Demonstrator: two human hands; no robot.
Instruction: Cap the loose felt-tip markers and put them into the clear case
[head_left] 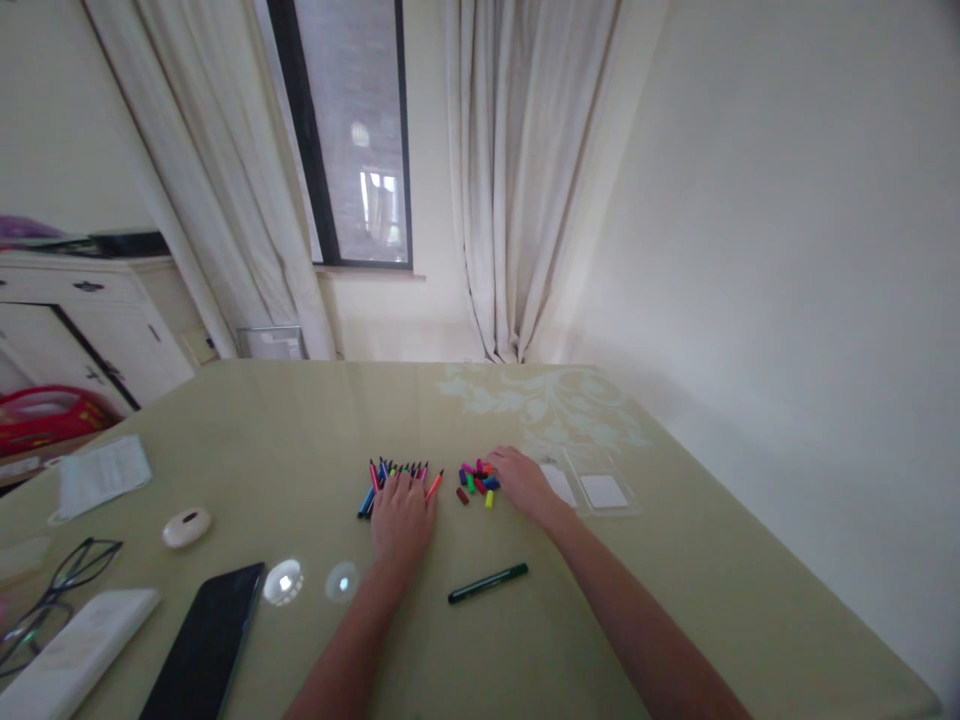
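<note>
Rests left hand [403,520], spread out, over the markers [366,502] on the surface [315,430]. Likely light, hard and quick to roll; best held by the middle. Has right hand [519,484] at the small caps [479,486]; cannot tell if pinching any.

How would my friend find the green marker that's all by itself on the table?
Look at the pale green table, then at the gap between the person's two forearms. A slim dark green marker lies there. It lies alone, while the other markers are bunched under the left hand and the small colourful caps sit by the right hand.
</note>
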